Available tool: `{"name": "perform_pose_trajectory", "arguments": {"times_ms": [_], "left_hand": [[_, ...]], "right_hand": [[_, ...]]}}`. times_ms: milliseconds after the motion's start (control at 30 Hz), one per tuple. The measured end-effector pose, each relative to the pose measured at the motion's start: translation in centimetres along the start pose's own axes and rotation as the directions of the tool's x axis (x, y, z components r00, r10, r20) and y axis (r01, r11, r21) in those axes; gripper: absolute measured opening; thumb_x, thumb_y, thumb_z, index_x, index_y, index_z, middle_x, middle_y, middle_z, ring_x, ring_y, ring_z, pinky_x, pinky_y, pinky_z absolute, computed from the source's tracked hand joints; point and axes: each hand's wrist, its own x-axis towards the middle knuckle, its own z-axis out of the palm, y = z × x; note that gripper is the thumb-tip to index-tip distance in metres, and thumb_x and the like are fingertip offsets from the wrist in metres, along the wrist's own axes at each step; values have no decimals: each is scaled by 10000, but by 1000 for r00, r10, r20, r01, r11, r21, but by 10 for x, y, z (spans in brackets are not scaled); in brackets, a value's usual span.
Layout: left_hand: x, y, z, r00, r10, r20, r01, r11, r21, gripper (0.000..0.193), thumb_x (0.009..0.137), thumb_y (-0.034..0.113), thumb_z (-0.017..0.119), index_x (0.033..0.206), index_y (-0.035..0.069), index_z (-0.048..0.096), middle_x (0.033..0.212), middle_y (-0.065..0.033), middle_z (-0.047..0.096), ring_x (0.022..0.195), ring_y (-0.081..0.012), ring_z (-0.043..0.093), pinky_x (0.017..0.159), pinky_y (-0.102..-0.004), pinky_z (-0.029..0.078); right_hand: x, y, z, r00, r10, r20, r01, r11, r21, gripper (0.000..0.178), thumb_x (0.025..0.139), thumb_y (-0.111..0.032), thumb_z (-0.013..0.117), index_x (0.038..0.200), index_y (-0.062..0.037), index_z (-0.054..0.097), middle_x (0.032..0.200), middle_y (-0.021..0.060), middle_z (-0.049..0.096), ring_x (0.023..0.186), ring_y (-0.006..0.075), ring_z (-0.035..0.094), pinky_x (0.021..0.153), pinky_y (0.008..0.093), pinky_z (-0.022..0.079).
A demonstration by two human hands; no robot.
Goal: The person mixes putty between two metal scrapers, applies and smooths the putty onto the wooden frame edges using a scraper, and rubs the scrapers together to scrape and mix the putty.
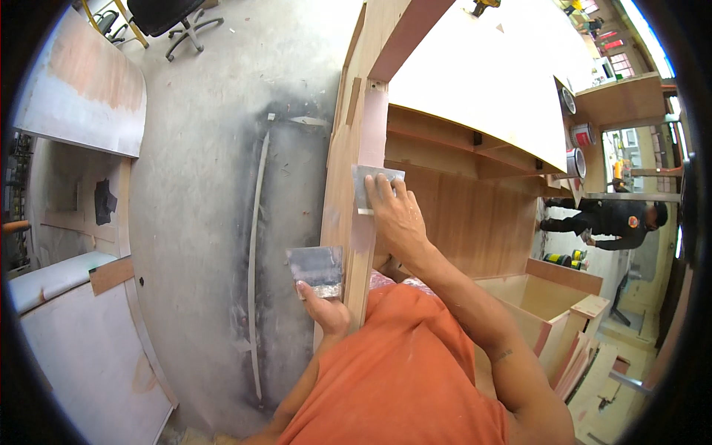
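Against wooden strip [376, 126], right hand [398, 215] grips scraper [361, 187]; left hand [326, 311] grasps plate [315, 264]; chair [158, 14], cans [584, 135] beyond.

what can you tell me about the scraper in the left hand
The scraper is a flat, roughly rectangular plate, grey and metal-looking, with pale smears and a whitish, crusted-looking lower edge. The left hand holds it from below, thumb near its lower left corner, the other fingers mostly hidden. Its right side meets the wooden beam in view; whether they touch is unclear.
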Motion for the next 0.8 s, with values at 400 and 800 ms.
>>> {"name": "perform_pose_trajectory", "arguments": {"times_ms": [400,800], "left_hand": [[1,1,2,1000,5,-1,-5,1000,-24,475,1021,458,387,1297,74,433,1221,-96,550,1059,-255,580,843,-442,524],[13,50,12,957,-206,206,191,977,92,363,1008,410,435,1144,95,552,1118,-97,638,989,-206,635,689,-376,571]], "right_hand": [[-75,-40,-8,986,-94,137,89,995,43,594,796,-87,573,1355,81,462,1285,207,493,1050,302,505,739,337,470],[-83,-27,-91,989,24,145,-115,742,660,523,735,72,611,1244,-50,594,1216,142,562,1121,311,515,951,422,446]]}}
